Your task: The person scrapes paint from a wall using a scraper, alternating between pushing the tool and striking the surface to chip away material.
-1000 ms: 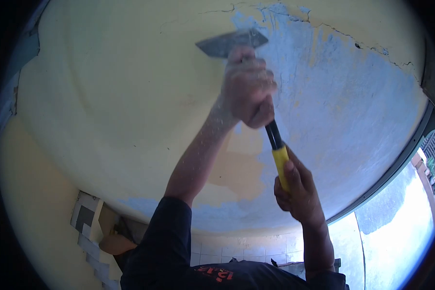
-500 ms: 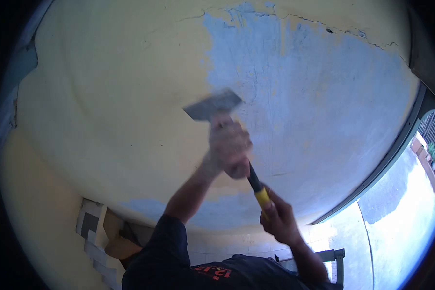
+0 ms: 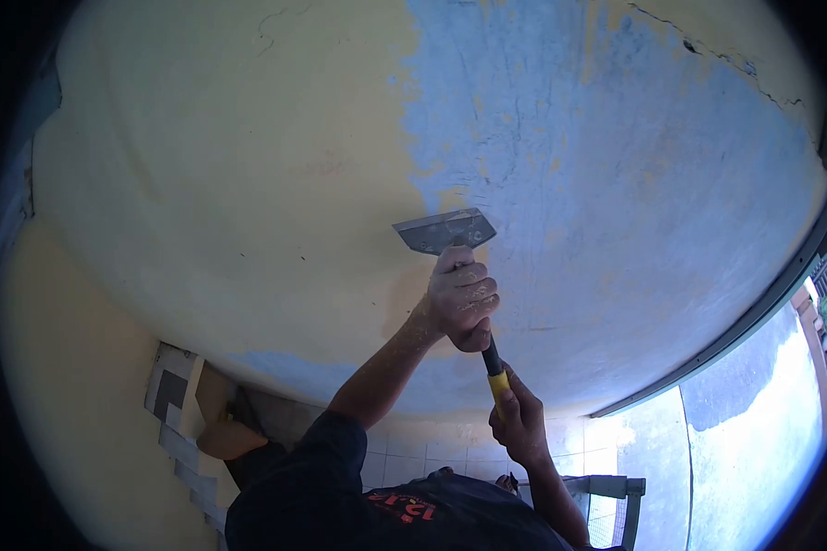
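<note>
A wide-bladed scraper (image 3: 446,231) lies with its flat metal blade against the wall (image 3: 248,174), right where cream paint borders a bared blue patch (image 3: 616,165). My left hand (image 3: 466,301), dusted with pale flakes, is wrapped round the scraper just below its blade. Lower down, my right hand (image 3: 521,418) grips the yellow part near the end of the black handle. Both arms reach up from the dark shirt (image 3: 340,496) at the bottom of the view.
Cracks (image 3: 744,69) run through the wall at upper right. A dark frame edge (image 3: 735,321) curves along the right, beside a brightly lit surface (image 3: 753,459). Stair-like grey and white shapes (image 3: 179,450) are at lower left; pale tiles (image 3: 413,447) show below the wall.
The scraper and both hands have moved lower in view, the blade slightly right. The blade was blurred by motion and is now sharp. The wall has shifted slightly in view.
</note>
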A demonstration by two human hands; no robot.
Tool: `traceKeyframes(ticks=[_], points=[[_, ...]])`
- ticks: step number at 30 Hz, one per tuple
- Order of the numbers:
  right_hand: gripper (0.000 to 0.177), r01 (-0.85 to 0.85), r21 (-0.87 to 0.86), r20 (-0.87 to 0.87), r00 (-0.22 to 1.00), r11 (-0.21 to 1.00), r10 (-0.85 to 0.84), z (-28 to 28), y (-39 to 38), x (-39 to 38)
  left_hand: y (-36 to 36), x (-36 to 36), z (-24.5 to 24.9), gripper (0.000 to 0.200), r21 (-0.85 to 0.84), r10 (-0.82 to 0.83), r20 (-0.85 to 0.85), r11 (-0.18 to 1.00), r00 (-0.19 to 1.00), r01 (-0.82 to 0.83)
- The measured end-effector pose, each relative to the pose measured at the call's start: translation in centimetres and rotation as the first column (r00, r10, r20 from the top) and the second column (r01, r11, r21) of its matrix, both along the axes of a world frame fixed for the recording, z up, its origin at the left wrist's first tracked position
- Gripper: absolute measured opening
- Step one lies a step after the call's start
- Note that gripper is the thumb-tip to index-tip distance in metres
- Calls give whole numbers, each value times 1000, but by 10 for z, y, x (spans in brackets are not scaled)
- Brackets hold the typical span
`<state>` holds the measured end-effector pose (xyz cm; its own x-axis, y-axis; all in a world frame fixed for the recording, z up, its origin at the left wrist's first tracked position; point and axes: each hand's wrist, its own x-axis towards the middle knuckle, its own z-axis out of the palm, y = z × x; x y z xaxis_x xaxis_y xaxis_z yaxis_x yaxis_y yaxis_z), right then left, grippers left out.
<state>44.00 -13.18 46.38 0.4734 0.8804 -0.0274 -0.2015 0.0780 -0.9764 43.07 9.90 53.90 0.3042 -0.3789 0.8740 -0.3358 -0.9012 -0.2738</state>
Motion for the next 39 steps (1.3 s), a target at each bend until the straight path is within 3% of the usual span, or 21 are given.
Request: traceKeyframes(ticks=[3, 5, 7, 8, 11, 16, 18, 27, 32, 34, 36, 39], points=[[56, -4, 9, 4, 1000, 1000, 4, 0, 0, 3, 0, -1, 4, 21, 1, 8, -27, 1000, 1000, -8], [55, -10, 31, 72, 997, 999, 8, 19, 10, 9, 9, 3, 21, 26, 45, 39, 199, 998, 979, -49], [54, -26, 54, 190, 982, 998, 15, 44, 30, 20, 24, -1, 52, 29, 66, 32, 244, 997, 969, -49], [53, -27, 51, 239, 971, 998, 14, 54, 37, 25, 30, -5, 63, 29, 62, 34, 236, 997, 971, -50], [52, -81, 96, 158, 985, 992, 65, 58, 43, 15, 35, -20, 75, 25, 119, 154, 158, 977, 975, -174], [52, -116, 67, 79, 991, 991, 110, 35, 5, -1, 9, -21, 29, 27, 18, 5, 240, 1000, 971, -9], [52, -88, 25, 73, 994, 996, 86, 24, -13, -1, -8, -20, 11, 24, -32, 69, 86, 997, 994, -67], [53, -14, -98, 109, 994, 995, 25, 23, -17, 19, -9, 4, -7, 21, -95, 62, 50, 994, 997, -57], [52, -37, -99, 99, 994, 994, 47, 35, 2, 20, 5, -1, 13, 24, -49, 81, 112, 996, 990, -76], [51, -29, -82, 195, 980, 996, 45, 39, 9, 24, 15, -4, 20, 31, -37, 111, 137, 994, 984, -107], [50, -53, -62, 170, 983, 997, 63, 48, 17, 20, 25, -5, 28, 25, -7, 47, 244, 999, 969, -47], [49, -76, 9, 227, 971, 997, 72, 65, 31, 17, 34, -23, 59, 27, 47, 152, 151, 986, 977, -160]])
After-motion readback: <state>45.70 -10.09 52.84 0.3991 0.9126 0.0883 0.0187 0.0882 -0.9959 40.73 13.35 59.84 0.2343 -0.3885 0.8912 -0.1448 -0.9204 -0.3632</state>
